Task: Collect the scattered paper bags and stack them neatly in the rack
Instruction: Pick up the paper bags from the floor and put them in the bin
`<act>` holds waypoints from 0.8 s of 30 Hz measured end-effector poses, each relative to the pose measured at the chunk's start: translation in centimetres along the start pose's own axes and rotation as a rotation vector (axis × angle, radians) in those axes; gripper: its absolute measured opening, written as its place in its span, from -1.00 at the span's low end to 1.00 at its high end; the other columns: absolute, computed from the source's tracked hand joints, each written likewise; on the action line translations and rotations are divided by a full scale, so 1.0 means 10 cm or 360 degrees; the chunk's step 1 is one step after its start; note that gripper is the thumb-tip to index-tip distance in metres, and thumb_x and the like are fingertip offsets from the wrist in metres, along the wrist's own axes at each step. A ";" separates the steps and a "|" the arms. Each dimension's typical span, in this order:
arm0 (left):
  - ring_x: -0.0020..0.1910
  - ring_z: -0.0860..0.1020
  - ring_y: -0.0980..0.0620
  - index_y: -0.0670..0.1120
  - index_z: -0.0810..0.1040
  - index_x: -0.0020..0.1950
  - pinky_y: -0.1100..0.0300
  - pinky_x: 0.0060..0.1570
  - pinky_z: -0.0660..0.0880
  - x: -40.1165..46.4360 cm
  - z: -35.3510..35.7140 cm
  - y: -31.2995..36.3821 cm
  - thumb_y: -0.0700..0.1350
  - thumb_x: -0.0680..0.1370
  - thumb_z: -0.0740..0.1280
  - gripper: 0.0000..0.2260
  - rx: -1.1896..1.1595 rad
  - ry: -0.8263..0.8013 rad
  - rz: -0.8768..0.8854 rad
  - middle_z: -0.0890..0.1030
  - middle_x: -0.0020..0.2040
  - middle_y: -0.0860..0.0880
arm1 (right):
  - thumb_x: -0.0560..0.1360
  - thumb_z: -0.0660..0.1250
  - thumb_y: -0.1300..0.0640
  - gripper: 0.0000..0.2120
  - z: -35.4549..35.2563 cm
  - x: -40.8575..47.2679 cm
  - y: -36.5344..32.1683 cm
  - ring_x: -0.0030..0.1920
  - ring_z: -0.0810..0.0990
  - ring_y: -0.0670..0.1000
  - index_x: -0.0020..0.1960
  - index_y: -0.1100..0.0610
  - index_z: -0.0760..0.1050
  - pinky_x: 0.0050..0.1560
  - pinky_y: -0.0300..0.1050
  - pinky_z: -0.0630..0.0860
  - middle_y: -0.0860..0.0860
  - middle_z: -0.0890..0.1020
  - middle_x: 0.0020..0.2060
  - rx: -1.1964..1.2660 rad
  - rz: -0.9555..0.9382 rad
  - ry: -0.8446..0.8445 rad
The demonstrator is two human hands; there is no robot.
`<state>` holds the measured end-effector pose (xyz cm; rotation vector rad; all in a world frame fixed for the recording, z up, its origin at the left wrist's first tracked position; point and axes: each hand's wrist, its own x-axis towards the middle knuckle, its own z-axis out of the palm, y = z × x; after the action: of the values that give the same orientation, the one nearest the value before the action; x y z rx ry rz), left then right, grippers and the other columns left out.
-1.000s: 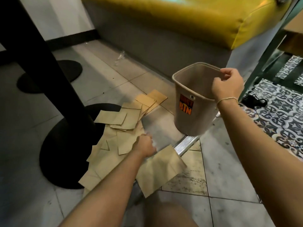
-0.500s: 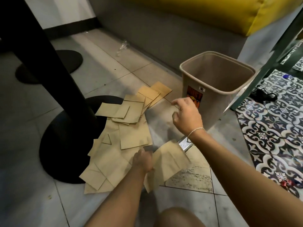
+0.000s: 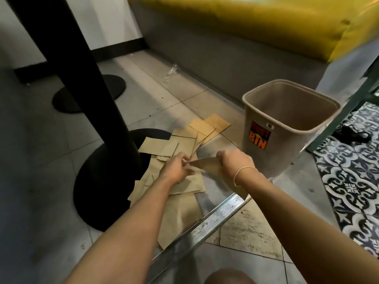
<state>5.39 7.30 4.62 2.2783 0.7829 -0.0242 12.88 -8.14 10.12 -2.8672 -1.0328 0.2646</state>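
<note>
Both hands, left hand (image 3: 178,169) and right hand (image 3: 235,162), are pinching one flat brown paper bag (image 3: 207,165) above the scattered brown paper bags (image 3: 184,144), left of the beige plastic bin (image 3: 287,128).

I am looking down at a floor of pale grey tiles (image 3: 51,201) that meets a strip of black-and-white patterned tiles (image 3: 348,181) along its right edge, with a ribbed metal threshold strip (image 3: 215,218) running slantwise in front of me. A thick black table post (image 3: 82,78) rises from a round black base (image 3: 98,191) on the left, and a second round base (image 3: 86,93) lies behind it near the white wall (image 3: 114,23) with its dark skirting. Along the far edge of the floor stands a grey bench base (image 3: 235,58) topped by a yellow cushion (image 3: 256,17).
</note>
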 end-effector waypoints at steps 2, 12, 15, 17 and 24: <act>0.22 0.45 -0.07 -0.04 0.39 0.31 0.12 0.18 0.42 -0.01 0.05 -0.22 -0.09 0.48 0.40 -0.57 0.0330 -0.0070 -0.0162 0.47 0.24 -0.08 | 0.51 0.17 0.27 -0.76 -0.19 0.02 0.01 0.04 0.56 0.19 0.12 0.10 0.48 -0.02 -0.01 0.49 0.14 0.59 0.02 0.0184 0.0114 0.0173; 0.32 0.37 -0.06 -0.07 0.30 0.38 0.12 0.22 0.37 -0.16 0.41 -0.78 -0.21 0.57 0.13 -0.64 0.1087 -0.0122 0.0061 0.42 0.31 -0.10 | 0.54 0.10 0.27 -0.72 -1.17 0.15 0.45 0.13 0.50 0.13 0.16 0.17 0.50 0.11 -0.17 0.29 0.11 0.60 0.09 0.0860 0.0338 0.1504; 0.29 0.41 -0.03 -0.07 0.30 0.36 0.16 0.20 0.40 -0.11 0.37 -0.80 -0.24 0.58 0.11 -0.65 0.1302 -0.0093 0.0117 0.46 0.28 -0.08 | 0.54 0.07 0.27 -0.70 -1.26 0.18 0.64 0.13 0.49 0.16 0.17 0.19 0.48 0.06 -0.15 0.29 0.13 0.59 0.10 0.0890 0.0451 0.1629; 0.25 0.46 -0.04 -0.07 0.33 0.33 0.15 0.18 0.41 -0.08 0.36 -0.81 -0.21 0.58 0.10 -0.69 0.1359 -0.0142 0.0144 0.48 0.26 -0.09 | 0.53 0.07 0.30 -0.69 -1.24 0.19 0.74 0.13 0.48 0.17 0.19 0.20 0.47 0.06 -0.15 0.30 0.15 0.59 0.11 0.0908 0.0527 0.1650; 0.21 0.48 -0.08 -0.10 0.40 0.25 0.10 0.14 0.45 -0.01 0.39 -0.81 -0.16 0.59 0.07 -0.73 0.1379 -0.0229 0.0188 0.54 0.20 -0.10 | 0.56 0.17 0.15 -0.75 -1.00 0.24 0.87 0.16 0.48 0.11 0.22 0.14 0.42 0.19 -0.07 0.38 0.09 0.56 0.11 0.1200 0.0779 0.1497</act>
<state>1.67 9.28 -3.27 3.0792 0.6217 -0.5634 22.03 -13.52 18.45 -2.0540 -0.0160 -0.5190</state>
